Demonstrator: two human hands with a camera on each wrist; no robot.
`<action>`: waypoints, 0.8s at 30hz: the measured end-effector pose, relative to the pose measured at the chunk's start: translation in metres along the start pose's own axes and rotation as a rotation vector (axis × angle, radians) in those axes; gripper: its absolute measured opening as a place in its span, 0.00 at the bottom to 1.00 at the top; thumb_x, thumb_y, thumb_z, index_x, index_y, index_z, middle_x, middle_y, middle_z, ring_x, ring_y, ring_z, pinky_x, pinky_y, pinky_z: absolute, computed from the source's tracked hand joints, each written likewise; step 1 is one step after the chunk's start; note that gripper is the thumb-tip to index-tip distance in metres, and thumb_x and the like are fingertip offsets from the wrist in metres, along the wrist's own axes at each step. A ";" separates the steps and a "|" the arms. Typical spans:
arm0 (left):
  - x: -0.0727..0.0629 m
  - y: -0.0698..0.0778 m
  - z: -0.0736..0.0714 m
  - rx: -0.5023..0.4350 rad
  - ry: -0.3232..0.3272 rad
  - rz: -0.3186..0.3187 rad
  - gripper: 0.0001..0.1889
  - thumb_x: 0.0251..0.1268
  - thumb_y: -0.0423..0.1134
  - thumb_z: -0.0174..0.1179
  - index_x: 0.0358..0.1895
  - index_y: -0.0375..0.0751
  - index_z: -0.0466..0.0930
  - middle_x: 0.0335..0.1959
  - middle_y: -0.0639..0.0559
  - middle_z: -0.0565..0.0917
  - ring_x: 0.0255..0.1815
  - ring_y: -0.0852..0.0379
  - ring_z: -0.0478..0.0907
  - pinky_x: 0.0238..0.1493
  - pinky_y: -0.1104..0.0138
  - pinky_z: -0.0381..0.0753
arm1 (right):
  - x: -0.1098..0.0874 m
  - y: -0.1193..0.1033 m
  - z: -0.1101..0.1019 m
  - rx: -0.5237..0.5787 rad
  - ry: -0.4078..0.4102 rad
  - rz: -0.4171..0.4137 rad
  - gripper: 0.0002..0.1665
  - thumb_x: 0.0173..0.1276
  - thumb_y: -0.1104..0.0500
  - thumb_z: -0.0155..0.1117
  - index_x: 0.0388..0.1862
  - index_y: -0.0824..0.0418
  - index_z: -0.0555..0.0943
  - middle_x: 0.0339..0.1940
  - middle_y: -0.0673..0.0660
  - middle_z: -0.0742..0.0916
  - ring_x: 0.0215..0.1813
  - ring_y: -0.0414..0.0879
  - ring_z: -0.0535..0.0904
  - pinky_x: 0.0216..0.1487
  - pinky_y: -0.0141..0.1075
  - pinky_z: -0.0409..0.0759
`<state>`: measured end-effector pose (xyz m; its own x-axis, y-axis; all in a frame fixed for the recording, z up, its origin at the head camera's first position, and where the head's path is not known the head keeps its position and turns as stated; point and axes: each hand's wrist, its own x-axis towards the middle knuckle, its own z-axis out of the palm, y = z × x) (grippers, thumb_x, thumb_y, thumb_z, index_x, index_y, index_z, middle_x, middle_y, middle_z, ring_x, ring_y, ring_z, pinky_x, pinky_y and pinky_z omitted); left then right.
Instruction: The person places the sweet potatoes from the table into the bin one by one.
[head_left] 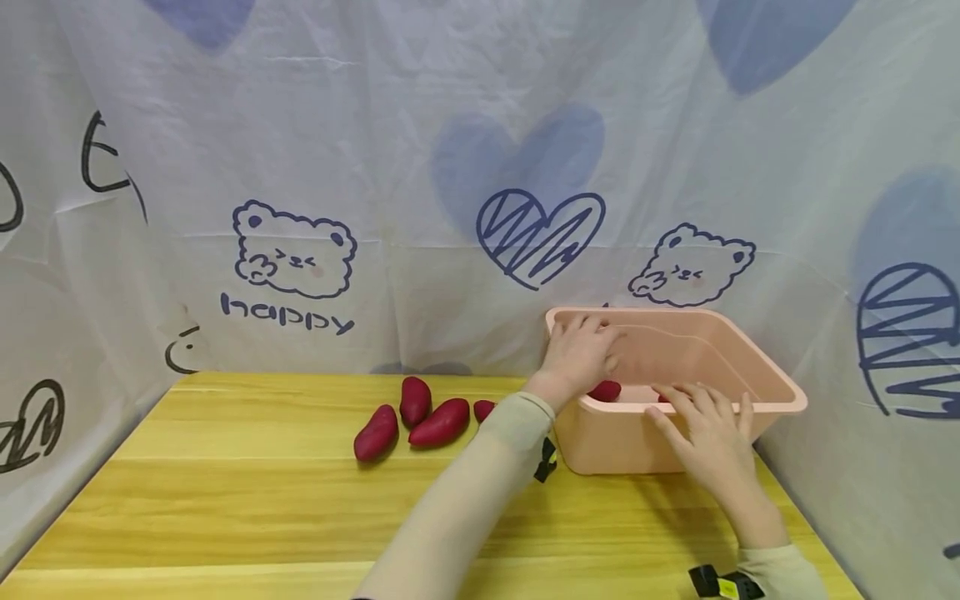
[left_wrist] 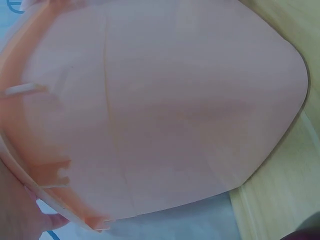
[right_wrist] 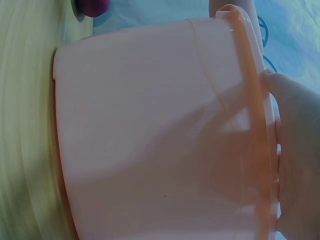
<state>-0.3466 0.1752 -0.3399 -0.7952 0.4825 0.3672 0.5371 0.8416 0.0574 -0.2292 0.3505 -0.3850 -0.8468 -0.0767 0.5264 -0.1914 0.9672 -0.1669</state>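
Left hand (head_left: 577, 354), right hand (head_left: 711, 433) loosely spread (both apparently empty) over the pink bin (head_left: 618, 440)

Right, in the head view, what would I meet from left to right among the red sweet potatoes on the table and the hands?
Leftmost sweet potato → rearmost sweet potato → slanting sweet potato → partly hidden sweet potato → left hand → right hand.

Pale sleeves (head_left: 461, 508), black wristbands (head_left: 703, 581)
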 end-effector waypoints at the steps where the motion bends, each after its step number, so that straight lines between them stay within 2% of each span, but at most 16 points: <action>1: 0.000 0.001 -0.001 0.004 0.005 -0.019 0.22 0.73 0.57 0.49 0.67 0.69 0.68 0.69 0.62 0.69 0.72 0.56 0.61 0.70 0.50 0.63 | 0.000 0.000 -0.001 0.000 -0.001 0.001 0.29 0.73 0.38 0.50 0.63 0.52 0.76 0.63 0.64 0.76 0.66 0.67 0.64 0.71 0.71 0.34; 5: -0.003 0.002 -0.003 0.011 0.045 -0.079 0.21 0.74 0.60 0.43 0.66 0.69 0.69 0.68 0.62 0.70 0.71 0.55 0.62 0.71 0.49 0.62 | 0.000 0.001 -0.003 0.000 -0.012 0.009 0.29 0.73 0.37 0.50 0.63 0.52 0.75 0.63 0.64 0.76 0.66 0.68 0.63 0.71 0.71 0.33; 11: -0.010 -0.003 -0.001 -0.046 0.089 -0.148 0.22 0.73 0.61 0.44 0.65 0.67 0.70 0.67 0.60 0.71 0.71 0.54 0.62 0.71 0.48 0.61 | 0.000 0.001 -0.001 -0.006 -0.026 0.008 0.30 0.72 0.37 0.50 0.64 0.52 0.75 0.64 0.63 0.76 0.67 0.68 0.63 0.71 0.71 0.32; 16: -0.018 -0.010 0.001 -0.112 0.113 -0.167 0.22 0.73 0.61 0.43 0.65 0.65 0.71 0.68 0.58 0.71 0.72 0.52 0.61 0.70 0.45 0.61 | 0.000 -0.001 -0.001 -0.006 -0.018 0.007 0.29 0.72 0.37 0.50 0.64 0.52 0.75 0.63 0.63 0.76 0.67 0.67 0.64 0.71 0.71 0.33; 24: -0.037 -0.019 0.002 -0.202 0.170 -0.194 0.22 0.74 0.59 0.42 0.65 0.62 0.72 0.69 0.54 0.71 0.71 0.48 0.64 0.69 0.42 0.62 | 0.000 0.000 -0.001 -0.006 -0.020 0.008 0.30 0.72 0.37 0.51 0.64 0.51 0.75 0.64 0.63 0.76 0.67 0.67 0.63 0.72 0.70 0.32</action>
<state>-0.3276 0.1414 -0.3562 -0.8389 0.2560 0.4803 0.4386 0.8405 0.3181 -0.2286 0.3512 -0.3838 -0.8582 -0.0735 0.5081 -0.1814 0.9692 -0.1663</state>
